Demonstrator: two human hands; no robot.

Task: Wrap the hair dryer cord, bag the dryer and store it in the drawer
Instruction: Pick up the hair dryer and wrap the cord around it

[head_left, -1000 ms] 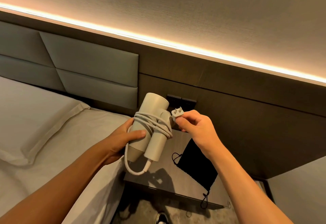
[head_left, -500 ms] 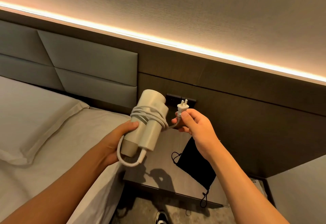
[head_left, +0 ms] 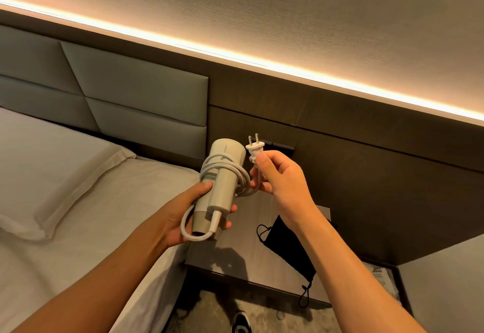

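A white hair dryer point(head_left: 222, 188) is held up above the bedside table with its folded handle alongside the barrel. My left hand point(head_left: 183, 214) grips its lower end from the left. The white cord point(head_left: 225, 167) is wound in several loops around the barrel, and a loose loop hangs below the handle. My right hand point(head_left: 277, 183) pinches the two-pin plug point(head_left: 254, 148) just right of the dryer, prongs pointing up. A black drawstring bag point(head_left: 288, 246) lies flat on the bedside table point(head_left: 235, 256), partly hidden by my right forearm. No drawer front is visible.
The bed with a white pillow point(head_left: 52, 175) fills the left. A dark wall socket panel point(head_left: 280, 146) sits behind the plug. A padded headboard point(head_left: 131, 97) and dark wood wall stand behind. My shoe point(head_left: 241, 322) and patterned floor show below the table.
My right hand has lifted the plug higher and turned its prongs up, taking up the last slack. My left hand has tilted the dryer more upright.
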